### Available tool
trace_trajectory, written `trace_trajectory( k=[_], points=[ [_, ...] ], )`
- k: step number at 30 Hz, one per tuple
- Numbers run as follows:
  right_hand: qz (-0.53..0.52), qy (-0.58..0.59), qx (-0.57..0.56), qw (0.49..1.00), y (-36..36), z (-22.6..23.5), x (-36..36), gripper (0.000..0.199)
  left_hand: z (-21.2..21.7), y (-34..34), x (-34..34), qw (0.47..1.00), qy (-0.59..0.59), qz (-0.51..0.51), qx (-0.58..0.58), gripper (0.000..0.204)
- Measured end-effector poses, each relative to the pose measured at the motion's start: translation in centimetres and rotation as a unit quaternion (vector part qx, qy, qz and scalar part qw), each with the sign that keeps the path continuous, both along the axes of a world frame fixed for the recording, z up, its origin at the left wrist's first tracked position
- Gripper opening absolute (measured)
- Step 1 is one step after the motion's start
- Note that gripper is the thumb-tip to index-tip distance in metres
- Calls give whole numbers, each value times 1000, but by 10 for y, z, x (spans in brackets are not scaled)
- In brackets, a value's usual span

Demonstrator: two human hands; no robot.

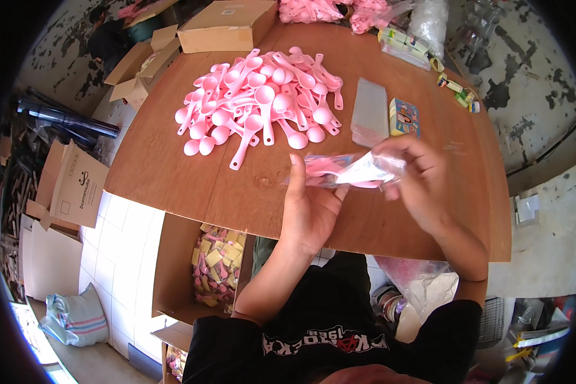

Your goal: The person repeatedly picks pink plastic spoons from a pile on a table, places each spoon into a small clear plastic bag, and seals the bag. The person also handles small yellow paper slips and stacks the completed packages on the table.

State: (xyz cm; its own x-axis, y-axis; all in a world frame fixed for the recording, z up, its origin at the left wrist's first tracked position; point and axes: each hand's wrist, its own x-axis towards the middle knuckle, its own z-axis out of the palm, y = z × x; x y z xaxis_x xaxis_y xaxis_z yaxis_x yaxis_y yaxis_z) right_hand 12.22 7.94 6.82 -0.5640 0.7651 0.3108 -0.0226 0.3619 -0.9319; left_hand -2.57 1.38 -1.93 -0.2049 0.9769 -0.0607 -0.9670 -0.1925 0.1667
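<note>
Between my two hands, over the front of the table, is a see-through plastic bag (326, 169) with a pink spoon inside. My left hand (313, 214) holds the bag's left end, thumb pointing up and fingers beneath it. My right hand (419, 182) has its fingers closed on the right end, where the plastic is crumpled and shiny. Beyond my left hand lies a heap of pink plastic spoons (256, 96). A stack of flat see-through bags (369, 109) sits just past my right hand, beside a small stack of blue and yellow printed cards (404, 117).
The brown wooden table (205, 185) has a closed cardboard box (227, 29) at its back. Tape rolls (464, 96) lie along its right edge. Below its front stands an open carton of packed pink and yellow items (217, 265). A sack (77, 317) rests on the floor at left.
</note>
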Motion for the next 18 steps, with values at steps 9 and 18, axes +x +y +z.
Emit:
trace_trajectory(
  k=[9,18],
  points=[
    [-179,-115,277,937,44,13,4,6,5,-5,1,923,249,270,-111,57],
    [-66,-108,194,973,8,23,-3,19,37,-2,-9,748,635,181,70,41]
  ],
)
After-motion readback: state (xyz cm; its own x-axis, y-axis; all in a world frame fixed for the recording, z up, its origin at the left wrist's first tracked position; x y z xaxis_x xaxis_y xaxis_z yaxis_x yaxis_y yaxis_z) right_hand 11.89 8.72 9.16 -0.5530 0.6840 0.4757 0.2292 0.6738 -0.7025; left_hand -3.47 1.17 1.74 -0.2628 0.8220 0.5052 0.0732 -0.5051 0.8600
